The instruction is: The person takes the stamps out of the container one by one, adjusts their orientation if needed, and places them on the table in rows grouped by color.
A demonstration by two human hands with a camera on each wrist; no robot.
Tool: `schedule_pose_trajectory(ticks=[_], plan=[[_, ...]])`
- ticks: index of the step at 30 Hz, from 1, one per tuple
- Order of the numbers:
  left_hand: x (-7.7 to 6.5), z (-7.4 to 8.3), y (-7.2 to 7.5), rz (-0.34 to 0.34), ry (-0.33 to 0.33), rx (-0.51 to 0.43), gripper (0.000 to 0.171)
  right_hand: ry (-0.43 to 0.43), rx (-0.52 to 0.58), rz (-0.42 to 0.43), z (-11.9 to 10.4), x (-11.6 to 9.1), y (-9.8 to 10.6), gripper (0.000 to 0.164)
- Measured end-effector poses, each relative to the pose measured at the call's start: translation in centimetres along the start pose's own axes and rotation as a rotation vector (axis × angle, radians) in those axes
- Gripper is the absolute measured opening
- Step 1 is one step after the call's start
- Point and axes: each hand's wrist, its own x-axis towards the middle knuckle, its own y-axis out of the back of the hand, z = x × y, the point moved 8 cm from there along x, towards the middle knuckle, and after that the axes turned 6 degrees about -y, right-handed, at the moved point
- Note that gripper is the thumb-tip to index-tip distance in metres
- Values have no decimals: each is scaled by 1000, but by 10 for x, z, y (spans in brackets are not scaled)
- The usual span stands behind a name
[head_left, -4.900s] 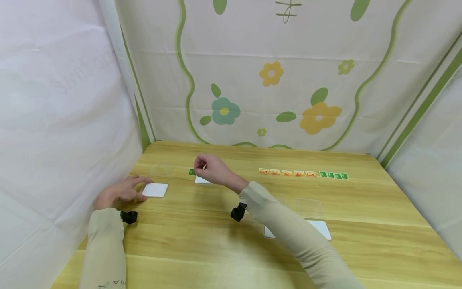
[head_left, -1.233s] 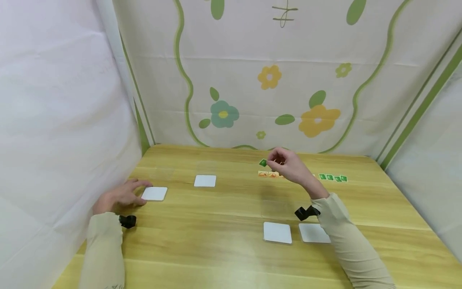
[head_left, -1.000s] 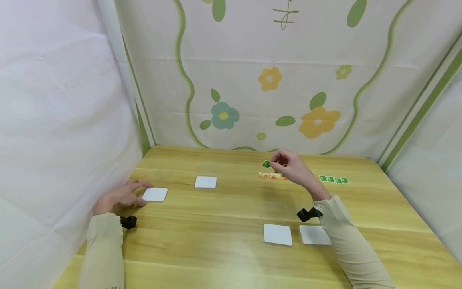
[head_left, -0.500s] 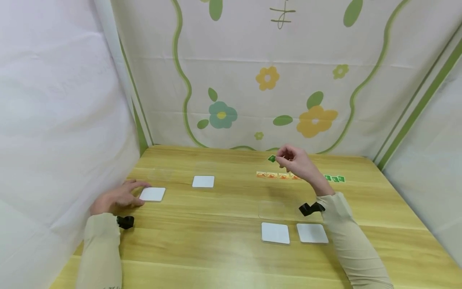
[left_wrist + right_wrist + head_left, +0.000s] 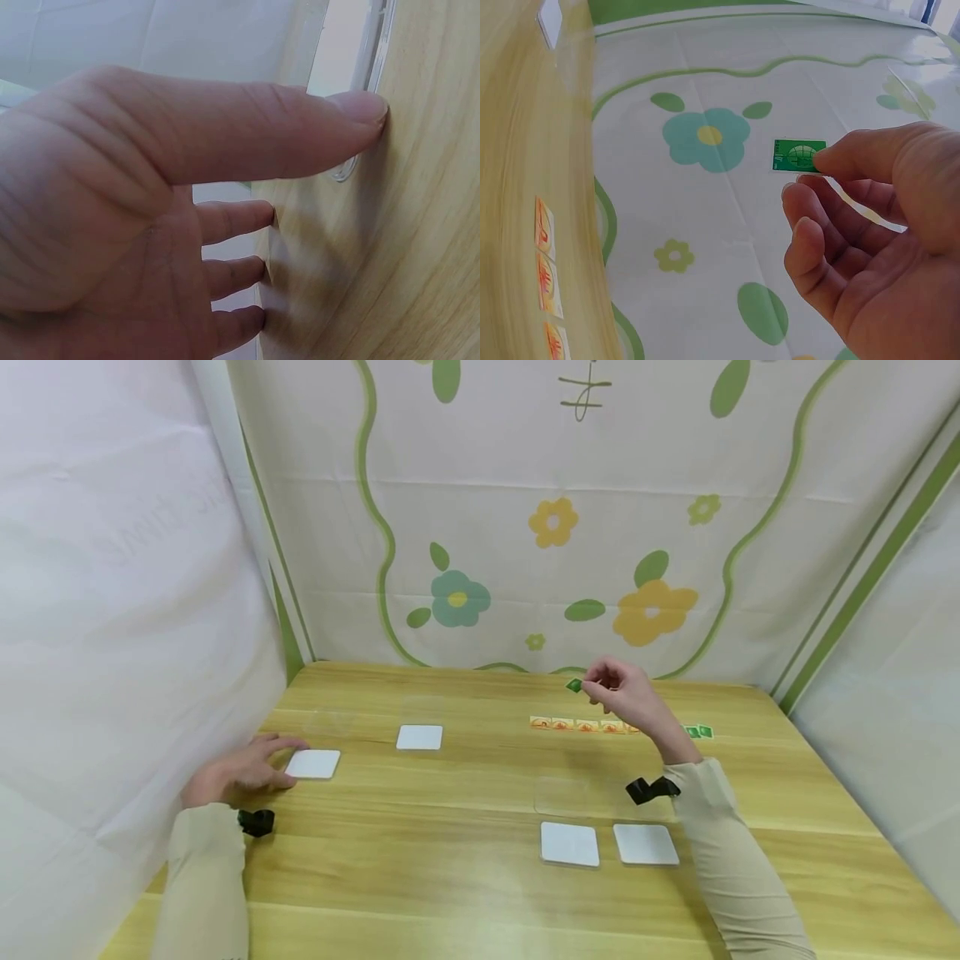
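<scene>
In the head view my left hand (image 5: 243, 770) lies at the left of the table. Its thumb and index finger hold a flat white box (image 5: 313, 764) by opposite edges at the box's left end. The left wrist view shows the thumb against the box's clear plastic rim (image 5: 379, 45), with other fingertips touching the table. My right hand (image 5: 626, 693) is raised above the far right part of the table. It pinches a small green card (image 5: 799, 155) by one end between thumb and fingers. Below it runs a row of orange cards (image 5: 587, 725), partly hidden by the wrist.
A second white box (image 5: 420, 737) lies right of the left hand's box. Two more, a white box (image 5: 569, 843) and another white box (image 5: 647, 845), lie nearer. Green cards (image 5: 699, 732) continue the row. A faint clear sheet (image 5: 561, 796) lies on the table. Cloth walls (image 5: 480, 510) surround it.
From beside the second white box, my right hand has moved right and upward to above the card row, carrying the green card. My left hand has stayed at its box.
</scene>
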Motion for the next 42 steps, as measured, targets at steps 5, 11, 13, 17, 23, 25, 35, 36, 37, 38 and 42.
schedule_pose_trajectory(ticks=[5,11,13,17,23,25,35,36,37,38,42], plan=[[1,0,0,-8,3,21,64,3,9,49,26,6,14,14],[0,1,0,-4,9,17,64,2,4,106,40,8,32,17],[0,0,0,-6,10,11,64,-3,3,118,41,8,35,18],[-1,-1,0,-6,20,-12,64,-42,10,144,45,7,42,19],[-1,-1,0,5,4,11,64,-110,16,160,53,5,49,20],[-1,0,0,10,7,15,63,-116,23,163,52,2,52,18],[0,5,0,8,-2,61,61,-124,62,172,75,2,65,22],[0,5,-1,6,-1,57,61,-129,65,174,78,3,66,23],[0,5,-1,4,-2,52,61,-131,69,177,81,3,68,24],[0,5,-1,5,-2,51,61,-133,74,182,83,2,69,25],[-2,5,0,12,-3,53,61,-154,95,188,88,1,71,27]])
